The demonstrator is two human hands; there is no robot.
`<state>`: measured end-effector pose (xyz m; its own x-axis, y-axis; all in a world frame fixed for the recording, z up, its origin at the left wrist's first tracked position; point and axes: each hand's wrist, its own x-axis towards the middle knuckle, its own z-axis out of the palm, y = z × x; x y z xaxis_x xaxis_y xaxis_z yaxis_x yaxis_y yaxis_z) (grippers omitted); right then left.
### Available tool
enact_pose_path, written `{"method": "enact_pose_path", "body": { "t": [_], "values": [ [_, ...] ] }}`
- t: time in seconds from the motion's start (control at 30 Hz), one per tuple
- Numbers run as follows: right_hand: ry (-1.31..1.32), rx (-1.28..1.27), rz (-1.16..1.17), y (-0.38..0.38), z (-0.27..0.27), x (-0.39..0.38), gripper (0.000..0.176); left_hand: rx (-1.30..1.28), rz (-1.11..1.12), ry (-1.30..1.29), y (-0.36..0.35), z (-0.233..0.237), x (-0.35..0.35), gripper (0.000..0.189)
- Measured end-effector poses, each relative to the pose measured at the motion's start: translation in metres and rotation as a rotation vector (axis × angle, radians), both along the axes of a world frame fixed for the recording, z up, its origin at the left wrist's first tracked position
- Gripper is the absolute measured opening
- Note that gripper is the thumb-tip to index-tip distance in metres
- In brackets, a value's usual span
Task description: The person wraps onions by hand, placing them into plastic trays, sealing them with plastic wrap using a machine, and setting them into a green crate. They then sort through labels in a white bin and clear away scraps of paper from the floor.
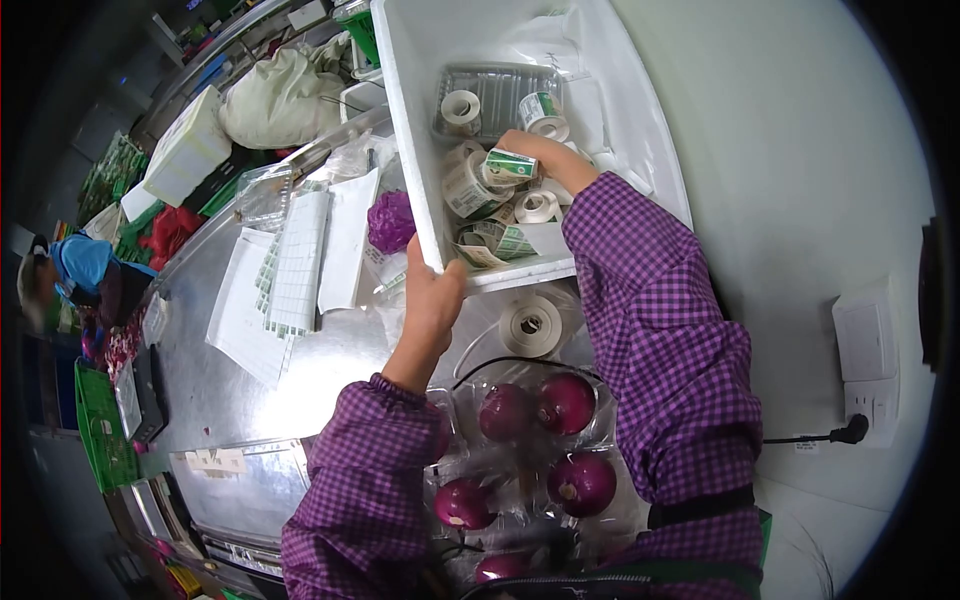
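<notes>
My left hand (432,300) grips the near corner rim of a white plastic bin (410,140), tilting it toward me. Inside the bin my right hand (535,150) reaches in and closes on a green-and-white label roll (508,166). Several more label rolls (462,108) and a clear plastic tray (500,85) lie in the bin. Both arms wear purple checked sleeves.
Red onions in clear packs (565,402) lie near my body. A white tape roll (530,326) sits under the bin's edge. Label sheets (295,265), a purple net (390,222) and a clear box (265,195) lie on the steel table. Another person (80,270) stands far left. A wall socket (870,400) is at right.
</notes>
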<state>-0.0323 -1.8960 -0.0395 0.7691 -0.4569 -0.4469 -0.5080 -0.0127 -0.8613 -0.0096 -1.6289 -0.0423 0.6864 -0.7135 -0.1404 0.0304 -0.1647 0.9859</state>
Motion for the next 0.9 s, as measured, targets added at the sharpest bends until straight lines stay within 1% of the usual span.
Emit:
{"method": "enact_pose_path", "body": {
  "t": [0.03, 0.1, 0.3, 0.4, 0.5, 0.57, 0.63, 0.7, 0.73, 0.8, 0.83, 0.87, 0.9],
  "values": [
    [0.001, -0.001, 0.003, 0.004, 0.003, -0.003, 0.021, -0.014, -0.007, -0.002, 0.0, -0.001, 0.0, 0.053],
    [-0.103, 0.1, -0.118, 0.012, 0.007, -0.01, 0.023, -0.021, -0.003, -0.002, 0.0, 0.0, 0.0, 0.053],
    [-0.004, 0.035, -0.043, 0.004, 0.002, -0.006, 0.022, -0.016, -0.007, -0.015, 0.0, 0.001, 0.0, 0.054],
    [0.024, 0.026, -0.065, 0.011, 0.012, -0.008, 0.022, -0.017, -0.006, -0.017, 0.0, 0.001, 0.0, 0.054],
    [0.036, 0.007, -0.032, 0.01, 0.012, -0.006, 0.022, -0.014, -0.003, -0.009, 0.0, 0.002, -0.001, 0.054],
    [0.028, 0.019, -0.05, 0.012, 0.013, -0.006, 0.021, -0.01, -0.002, -0.007, 0.0, 0.006, -0.002, 0.054],
    [0.021, 0.031, -0.067, 0.009, 0.01, -0.004, 0.021, 0.0, 0.009, 0.094, 0.0, 0.012, -0.004, 0.057],
    [0.054, -0.144, 0.084, 0.003, 0.002, 0.001, 0.019, -0.004, -0.001, 0.05, 0.0, 0.005, -0.002, 0.056],
    [0.054, -0.145, 0.086, 0.006, 0.002, 0.001, 0.019, -0.01, -0.012, 0.006, 0.0, 0.003, -0.001, 0.054],
    [0.128, -0.882, 0.36, 0.014, 0.001, 0.002, 0.026, -0.017, -0.015, 0.006, 0.001, 0.003, -0.001, 0.054],
    [0.162, -0.86, 0.378, 0.017, 0.005, 0.002, 0.033, -0.023, -0.02, 0.007, 0.001, 0.004, -0.001, 0.054],
    [0.161, -0.862, 0.378, 0.019, 0.01, -0.001, 0.033, -0.025, -0.019, 0.006, 0.0, 0.004, -0.001, 0.054],
    [0.147, -0.776, 0.391, 0.019, 0.016, -0.004, 0.039, -0.012, -0.018, 0.014, 0.0, 0.005, -0.002, 0.054]
  ]
}}
